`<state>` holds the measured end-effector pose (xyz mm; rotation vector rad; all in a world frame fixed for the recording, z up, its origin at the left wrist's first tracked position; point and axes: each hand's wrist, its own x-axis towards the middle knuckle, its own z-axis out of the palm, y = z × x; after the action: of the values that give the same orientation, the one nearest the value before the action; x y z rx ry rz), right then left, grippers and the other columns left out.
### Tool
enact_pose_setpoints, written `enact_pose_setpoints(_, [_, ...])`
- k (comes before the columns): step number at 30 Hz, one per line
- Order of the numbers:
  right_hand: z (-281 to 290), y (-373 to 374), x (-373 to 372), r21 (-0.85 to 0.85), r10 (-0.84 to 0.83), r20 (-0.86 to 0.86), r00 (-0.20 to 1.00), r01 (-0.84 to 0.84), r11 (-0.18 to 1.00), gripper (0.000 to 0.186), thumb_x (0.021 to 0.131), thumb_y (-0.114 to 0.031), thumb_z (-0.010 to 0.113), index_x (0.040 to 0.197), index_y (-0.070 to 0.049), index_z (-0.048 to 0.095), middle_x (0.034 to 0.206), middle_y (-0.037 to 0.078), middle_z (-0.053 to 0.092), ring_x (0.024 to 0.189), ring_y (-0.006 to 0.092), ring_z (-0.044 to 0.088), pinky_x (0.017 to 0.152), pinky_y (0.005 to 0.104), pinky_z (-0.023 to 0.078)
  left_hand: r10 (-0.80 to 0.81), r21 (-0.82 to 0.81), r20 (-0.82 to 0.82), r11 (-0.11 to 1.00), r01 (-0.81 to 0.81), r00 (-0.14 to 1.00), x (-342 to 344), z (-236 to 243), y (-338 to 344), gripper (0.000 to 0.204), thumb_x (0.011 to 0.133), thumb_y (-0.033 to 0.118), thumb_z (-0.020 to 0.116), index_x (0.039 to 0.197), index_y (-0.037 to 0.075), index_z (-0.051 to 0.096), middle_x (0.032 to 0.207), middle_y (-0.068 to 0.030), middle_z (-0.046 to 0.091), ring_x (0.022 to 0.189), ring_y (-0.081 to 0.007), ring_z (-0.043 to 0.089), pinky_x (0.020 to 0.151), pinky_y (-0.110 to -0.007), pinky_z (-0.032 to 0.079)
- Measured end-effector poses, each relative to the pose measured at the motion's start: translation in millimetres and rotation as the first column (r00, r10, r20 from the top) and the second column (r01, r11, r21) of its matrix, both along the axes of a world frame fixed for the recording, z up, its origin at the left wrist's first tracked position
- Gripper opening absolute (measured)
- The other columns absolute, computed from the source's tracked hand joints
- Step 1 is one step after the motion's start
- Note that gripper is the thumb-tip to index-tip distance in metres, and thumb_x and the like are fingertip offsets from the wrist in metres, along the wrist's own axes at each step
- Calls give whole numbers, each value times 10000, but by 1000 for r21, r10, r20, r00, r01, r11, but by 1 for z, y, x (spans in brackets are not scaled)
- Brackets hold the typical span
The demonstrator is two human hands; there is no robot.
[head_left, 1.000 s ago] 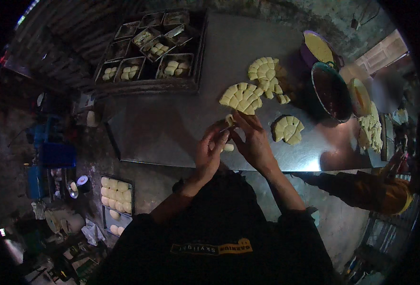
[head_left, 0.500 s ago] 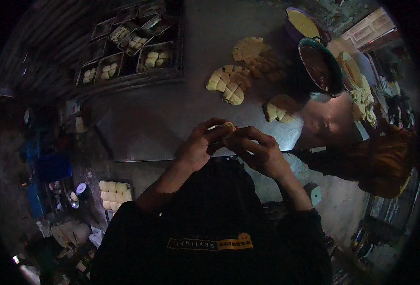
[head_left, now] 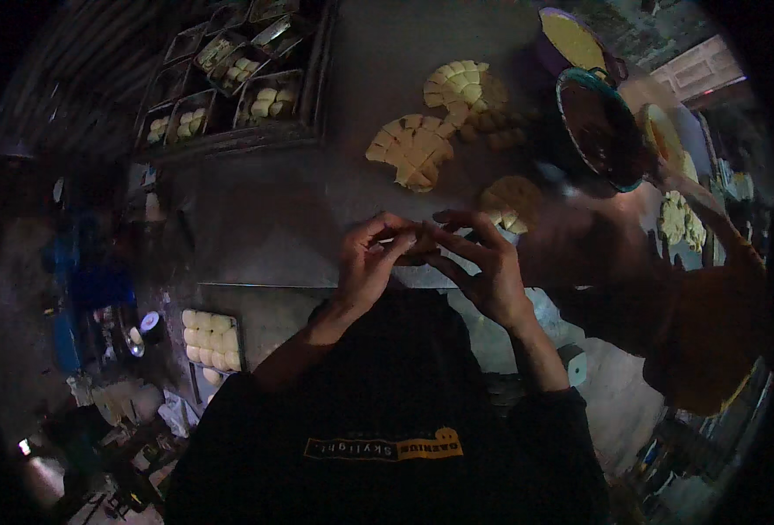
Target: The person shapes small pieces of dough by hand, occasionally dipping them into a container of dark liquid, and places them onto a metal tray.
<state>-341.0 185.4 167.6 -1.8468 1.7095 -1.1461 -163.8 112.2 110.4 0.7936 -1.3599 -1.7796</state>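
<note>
Left hand (head_left: 365, 267) and right hand (head_left: 492, 269) pinch a small, shadowed dough piece (head_left: 418, 248) between fingertips. Head view: a co-worker's arm (head_left: 709, 210) now reaches beside the basin (head_left: 621, 185), right of the grip; handling continues, cut dough (head_left: 411, 149) ahead.

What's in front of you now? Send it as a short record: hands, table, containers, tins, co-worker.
Left hand: fingertips pinched on a small shaded piece, likely dough
Right hand: fingertips at the same piece
Table: cut dough in flat clusters, beyond the hands
Containers: green-rimmed basin and purple tub, right of the dough
Tins: upper left, some holding dough balls
Co-worker's hand: beside the basin, contact unclear
</note>
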Motion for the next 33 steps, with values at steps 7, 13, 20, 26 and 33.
enact_pose_setpoints(7, [-14,-8,-42,142,167,151,974,-189,972,367,782,18,734,1132,-85,693,1018,109,672,869,274,673,737,371,554,-91,472,18,879,72,996,-21,4,8,246,1000,151,582,1193,5,625,1170,-87,621,1017,-158,640,874,-383,607])
enact_pose_setpoints(13, [-37,-7,-58,250,297,453,841,-439,863,281,788,48,734,1045,-49,676,959,111,679,854,286,684,742,350,556,-248,298,48,928,223,968,-26,17,15,346,952,165,664,1261,22,603,1145,-78,669,1049,-155,647,907,-301,558])
enact_pose_setpoints(20, [-47,-12,-46,362,339,195,920,-389,847,251,832,-50,723,1079,-87,701,1081,122,650,893,268,650,797,321,537,-196,162,247,974,158,949,-16,-24,30,399,892,112,720,1245,-13,582,1128,-95,679,1030,-160,653,864,-317,539])
enact_pose_setpoints(26, [-58,6,-4,5,452,-199,870,-460,888,338,802,-75,709,1140,-86,704,1298,120,578,1127,264,595,874,307,516,136,587,-124,809,-38,983,21,-88,43,309,943,118,619,1213,-28,587,1163,-114,664,1023,-199,658,874,-336,529])
enact_pose_setpoints(33, [-113,-37,20,443,423,195,885,-464,767,380,809,-72,676,1189,-75,665,1197,136,649,1104,296,619,867,366,521,362,-417,455,894,-165,814,35,-97,35,401,1034,226,489,1382,27,473,1145,-124,673,952,-206,677,821,-343,535])
